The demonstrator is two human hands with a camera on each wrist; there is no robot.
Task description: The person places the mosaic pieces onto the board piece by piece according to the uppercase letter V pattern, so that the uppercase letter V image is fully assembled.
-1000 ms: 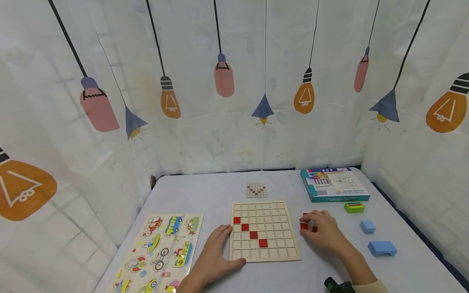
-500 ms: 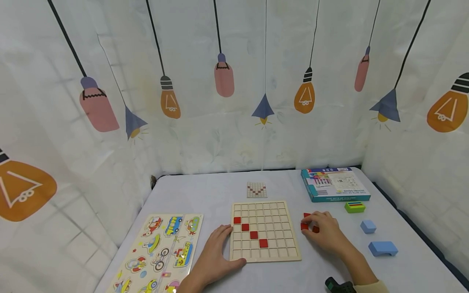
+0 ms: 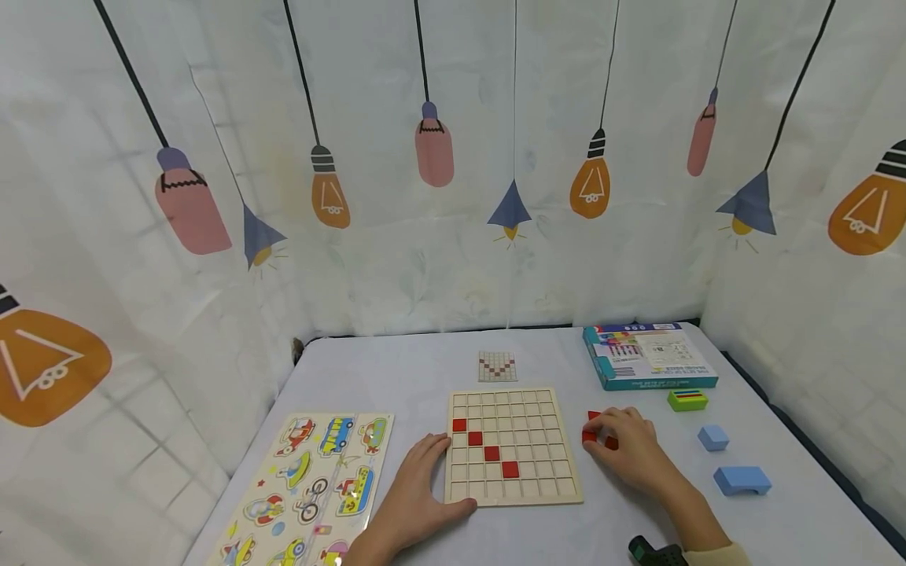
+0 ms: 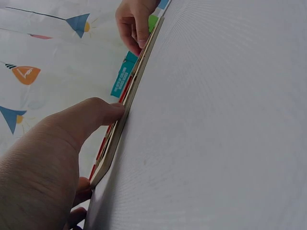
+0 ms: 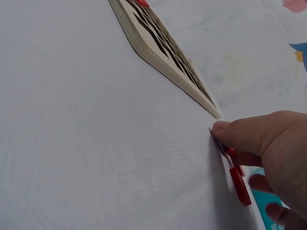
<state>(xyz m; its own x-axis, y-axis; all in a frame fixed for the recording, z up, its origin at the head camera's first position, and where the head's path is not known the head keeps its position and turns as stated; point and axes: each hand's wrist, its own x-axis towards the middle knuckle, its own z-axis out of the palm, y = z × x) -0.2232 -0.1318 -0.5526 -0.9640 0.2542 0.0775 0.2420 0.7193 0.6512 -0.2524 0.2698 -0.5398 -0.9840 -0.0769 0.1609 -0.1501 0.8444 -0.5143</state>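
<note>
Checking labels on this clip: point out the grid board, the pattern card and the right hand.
Grid board (image 3: 521,449): head view, middle of its grid.
Pattern card (image 3: 498,366): head view, its printed face.
Right hand (image 3: 630,444): head view, its back.

A box (image 3: 654,354) sits just behind a green block (image 3: 687,401). Two blue blocks (image 3: 742,480) sit nearby. A picture board (image 3: 322,472) lies left.

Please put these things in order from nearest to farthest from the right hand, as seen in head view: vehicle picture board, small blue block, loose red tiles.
From the right hand:
1. Loose red tiles, at its fingertips.
2. Small blue block, to its right.
3. Vehicle picture board, far left, beyond the grid board.
</note>
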